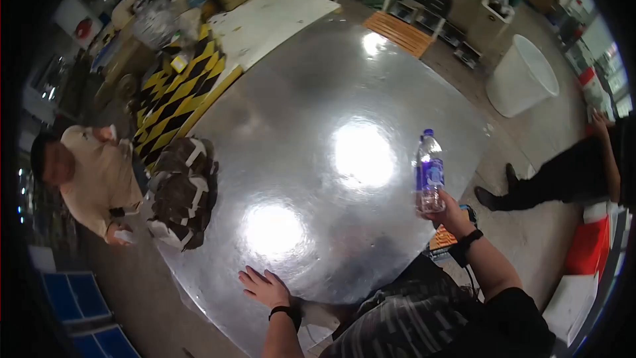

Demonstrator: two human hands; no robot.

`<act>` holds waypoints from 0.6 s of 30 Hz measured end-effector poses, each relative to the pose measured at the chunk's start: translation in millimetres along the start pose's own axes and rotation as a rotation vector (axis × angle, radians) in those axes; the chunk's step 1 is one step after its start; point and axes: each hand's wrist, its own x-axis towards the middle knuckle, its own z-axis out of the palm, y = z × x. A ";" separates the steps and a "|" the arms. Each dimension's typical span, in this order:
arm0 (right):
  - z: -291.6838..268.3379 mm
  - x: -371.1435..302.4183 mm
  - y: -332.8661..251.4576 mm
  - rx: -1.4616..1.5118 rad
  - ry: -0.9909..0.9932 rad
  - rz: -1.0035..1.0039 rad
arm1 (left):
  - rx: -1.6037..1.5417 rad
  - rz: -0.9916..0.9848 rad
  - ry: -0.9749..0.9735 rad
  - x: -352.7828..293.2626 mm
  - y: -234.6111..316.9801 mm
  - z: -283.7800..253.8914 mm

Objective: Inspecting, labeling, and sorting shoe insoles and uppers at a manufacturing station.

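- A clear bottle (pixel 434 189) with a purple-blue label and blue cap is held at the table's right side, its cap pointed to the far side.
- The lower end of the bottle is clasped by the right hand (pixel 452 215), the fingers being curled round it; whether the base is rested on the table cannot be told.
- The left hand (pixel 266 288) is laid palm down at the near edge of the table (pixel 285 132), its fingers stretched out and slightly apart, with nothing gripped.
- Dark bands are worn on both wrists.
- The shiny metal table is lit by bright glare patches between the two hands and farther off.
- At the left edge, a dark brown bundle (pixel 175 192) marked with pale strips is set.
- Beyond it, a yellow-and-black striped panel (pixel 182 86) is seen, with a white table (pixel 275 20) adjoining at the far left.
- A chair (pixel 401 32) with a slatted seat is placed at the far edge.
- To the far right, a white bin (pixel 520 83) is stood on the floor.
- At the left a co-worker (pixel 99 176) in a pale top is seen; at the right, another person (pixel 560 176) in dark trousers.
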 end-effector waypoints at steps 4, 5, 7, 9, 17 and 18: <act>29.3 49.2 -59.5 -0.641 0.006 -0.073 | -0.076 -0.001 0.032 6.3 24.1 -7.5; 46.2 41.3 -71.2 -0.715 -0.122 -0.010 | -0.101 0.029 0.032 11.2 20.8 2.3; 3.0 23.7 -92.2 -1.443 0.139 0.004 | -0.121 0.050 -0.005 -15.9 17.1 -2.4; -8.2 48.2 -119.1 -1.539 0.332 0.000 | -0.172 -0.010 0.014 -14.6 23.3 -1.0; 63.1 142.5 -93.6 -1.295 -0.003 -0.422 | -0.220 -0.048 -0.028 -18.3 5.5 -11.6; 75.0 143.0 -94.1 -1.237 -0.030 -0.374 | -0.220 -0.035 -0.019 -17.4 6.7 -11.1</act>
